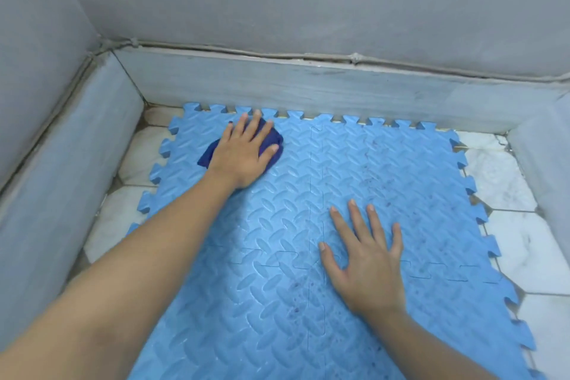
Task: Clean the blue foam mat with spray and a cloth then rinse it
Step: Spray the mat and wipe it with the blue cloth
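Left hand (242, 155) flat, pressing dark blue cloth (275, 140) onto blue foam mat (416, 194) near grey skirting (308, 89). Right hand (368, 259) released, splayed on mat. White floor tiles (505, 182) around, purple specks (296, 305) midway.

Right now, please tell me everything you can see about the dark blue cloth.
The dark blue cloth is small, soft-looking and bunched into a flat pad. It lies on the blue foam mat, near the mat's far left corner. The left hand presses flat on it with fingers spread, covering most of it; only its edges show.
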Demonstrator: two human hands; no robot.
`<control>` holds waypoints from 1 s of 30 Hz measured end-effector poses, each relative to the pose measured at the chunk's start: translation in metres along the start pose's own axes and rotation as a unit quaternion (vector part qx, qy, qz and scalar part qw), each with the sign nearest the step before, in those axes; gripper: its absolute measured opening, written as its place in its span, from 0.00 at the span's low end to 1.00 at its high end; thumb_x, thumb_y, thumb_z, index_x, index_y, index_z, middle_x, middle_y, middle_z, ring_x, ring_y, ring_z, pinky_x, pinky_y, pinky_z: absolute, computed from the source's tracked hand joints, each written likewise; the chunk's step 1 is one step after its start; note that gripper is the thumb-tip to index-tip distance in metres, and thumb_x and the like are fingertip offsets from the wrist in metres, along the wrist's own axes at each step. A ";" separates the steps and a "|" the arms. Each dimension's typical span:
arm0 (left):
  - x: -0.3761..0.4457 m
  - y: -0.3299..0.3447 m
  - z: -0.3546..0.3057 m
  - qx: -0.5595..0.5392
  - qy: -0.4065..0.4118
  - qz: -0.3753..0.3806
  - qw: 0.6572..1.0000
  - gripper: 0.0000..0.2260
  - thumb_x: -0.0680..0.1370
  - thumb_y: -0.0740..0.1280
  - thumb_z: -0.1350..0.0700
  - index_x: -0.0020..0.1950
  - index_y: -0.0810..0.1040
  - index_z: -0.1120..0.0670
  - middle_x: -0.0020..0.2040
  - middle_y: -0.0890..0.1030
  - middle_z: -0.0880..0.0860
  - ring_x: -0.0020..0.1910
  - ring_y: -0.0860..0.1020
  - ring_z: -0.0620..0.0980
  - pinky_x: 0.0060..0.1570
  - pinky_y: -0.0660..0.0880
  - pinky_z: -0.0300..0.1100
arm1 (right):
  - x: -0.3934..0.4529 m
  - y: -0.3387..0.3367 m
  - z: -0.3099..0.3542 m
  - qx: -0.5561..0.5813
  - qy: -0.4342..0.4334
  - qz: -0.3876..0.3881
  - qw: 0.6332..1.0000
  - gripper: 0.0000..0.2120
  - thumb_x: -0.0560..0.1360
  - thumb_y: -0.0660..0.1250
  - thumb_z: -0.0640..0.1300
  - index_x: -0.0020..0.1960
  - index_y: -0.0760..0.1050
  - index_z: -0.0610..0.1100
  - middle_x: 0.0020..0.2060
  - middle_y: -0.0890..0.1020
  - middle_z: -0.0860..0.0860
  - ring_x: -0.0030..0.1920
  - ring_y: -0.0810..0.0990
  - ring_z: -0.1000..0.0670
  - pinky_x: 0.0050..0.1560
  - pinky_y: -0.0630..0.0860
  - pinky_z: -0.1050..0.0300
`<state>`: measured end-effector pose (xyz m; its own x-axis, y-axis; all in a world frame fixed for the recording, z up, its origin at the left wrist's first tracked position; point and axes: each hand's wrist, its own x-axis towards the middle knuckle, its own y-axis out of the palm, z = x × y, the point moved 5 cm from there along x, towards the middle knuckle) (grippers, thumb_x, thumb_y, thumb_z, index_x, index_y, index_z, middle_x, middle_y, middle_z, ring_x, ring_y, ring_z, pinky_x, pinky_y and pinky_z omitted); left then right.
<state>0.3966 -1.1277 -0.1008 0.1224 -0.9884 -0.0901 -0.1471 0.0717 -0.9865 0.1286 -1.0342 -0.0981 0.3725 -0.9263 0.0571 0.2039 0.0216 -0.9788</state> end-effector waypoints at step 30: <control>-0.164 0.037 -0.094 0.004 0.107 0.001 0.994 0.27 0.82 0.42 0.42 0.78 0.55 0.52 0.79 0.55 0.50 0.78 0.50 0.48 0.74 0.50 0.50 | -0.006 -0.001 -0.001 0.047 -0.018 0.059 0.997 0.26 0.78 0.52 0.58 0.76 0.61 0.56 0.78 0.59 0.51 0.78 0.52 0.44 0.73 0.43 0.33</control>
<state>0.2793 -0.9752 -0.1097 -0.0898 -0.9941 -0.0614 -0.1396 0.0736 -0.9875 0.1253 -1.0289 -0.0980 0.4310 -0.9011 -0.0484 0.2406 0.1664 -0.9562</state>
